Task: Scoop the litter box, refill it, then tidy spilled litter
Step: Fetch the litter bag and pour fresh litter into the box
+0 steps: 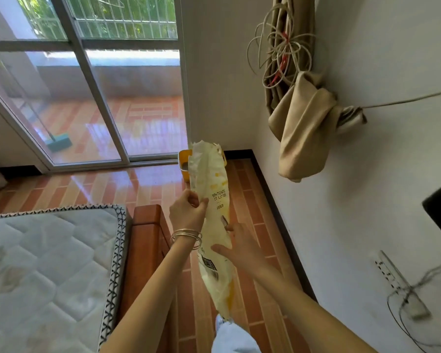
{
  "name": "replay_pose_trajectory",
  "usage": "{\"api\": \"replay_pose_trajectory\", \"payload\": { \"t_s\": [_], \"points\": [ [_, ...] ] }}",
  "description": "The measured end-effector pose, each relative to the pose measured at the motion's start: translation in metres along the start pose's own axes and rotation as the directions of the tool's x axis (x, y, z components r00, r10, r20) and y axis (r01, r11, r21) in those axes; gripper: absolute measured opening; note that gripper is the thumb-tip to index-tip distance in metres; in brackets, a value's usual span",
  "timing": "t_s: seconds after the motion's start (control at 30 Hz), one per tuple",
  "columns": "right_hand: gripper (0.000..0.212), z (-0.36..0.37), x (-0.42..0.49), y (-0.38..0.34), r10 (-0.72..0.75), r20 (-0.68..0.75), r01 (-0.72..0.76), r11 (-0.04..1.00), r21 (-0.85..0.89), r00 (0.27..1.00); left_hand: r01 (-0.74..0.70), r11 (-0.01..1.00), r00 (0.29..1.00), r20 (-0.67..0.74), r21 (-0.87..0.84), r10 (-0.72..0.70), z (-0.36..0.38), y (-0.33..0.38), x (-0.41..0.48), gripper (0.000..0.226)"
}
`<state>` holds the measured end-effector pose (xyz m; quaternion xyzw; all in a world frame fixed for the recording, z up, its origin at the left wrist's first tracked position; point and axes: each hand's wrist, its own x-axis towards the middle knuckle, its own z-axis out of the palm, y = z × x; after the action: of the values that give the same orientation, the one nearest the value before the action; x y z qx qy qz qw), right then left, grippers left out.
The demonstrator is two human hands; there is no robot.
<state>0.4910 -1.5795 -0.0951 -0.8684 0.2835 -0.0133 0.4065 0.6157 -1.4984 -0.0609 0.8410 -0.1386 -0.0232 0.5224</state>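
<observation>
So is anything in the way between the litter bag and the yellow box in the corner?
Nothing I can see. The left hand and right hand hold the litter bag up, and only floor tiles lie before the yellow box, which the bag partly hides.

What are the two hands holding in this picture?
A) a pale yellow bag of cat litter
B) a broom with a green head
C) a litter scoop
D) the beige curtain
A: the left hand pinches one edge of the cat litter bag, which has "CAT LITTER" printed on it, and the right hand holds it lower down.
</observation>
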Motion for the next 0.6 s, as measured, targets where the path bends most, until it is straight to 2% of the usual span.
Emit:
{"api": "replay_pose_trajectory", "payload": {
  "t_s": [0.1,0.2,0.37,0.6],
  "points": [
    [0.058,-0.009,0.047,-0.011,0.02,-0.042,-0.019,1.0,0.018,0.999,0.05,0.997,0.999,0.008,-0.054,-0.05,0.012,0.007,0.044,0.022],
    [0.042,-0.019,0.096,-0.017,0.066,-0.055,-0.063,0.997,0.054,0.996,0.071,0.994,0.997,0.035,-0.089,-0.068,0.027,0.009,0.081,0.027],
    [0.019,-0.037,0.169,-0.031,-0.013,-0.032,0.015,0.997,0.077,0.999,0.023,0.996,0.999,0.026,-0.088,-0.021,0.048,0.018,0.143,0.029],
    [0.019,-0.04,0.259,-0.057,-0.007,-0.099,0.019,0.992,0.124,0.995,-0.076,0.992,0.986,0.138,-0.103,0.09,0.057,0.0,0.239,0.016]
  ]
}}
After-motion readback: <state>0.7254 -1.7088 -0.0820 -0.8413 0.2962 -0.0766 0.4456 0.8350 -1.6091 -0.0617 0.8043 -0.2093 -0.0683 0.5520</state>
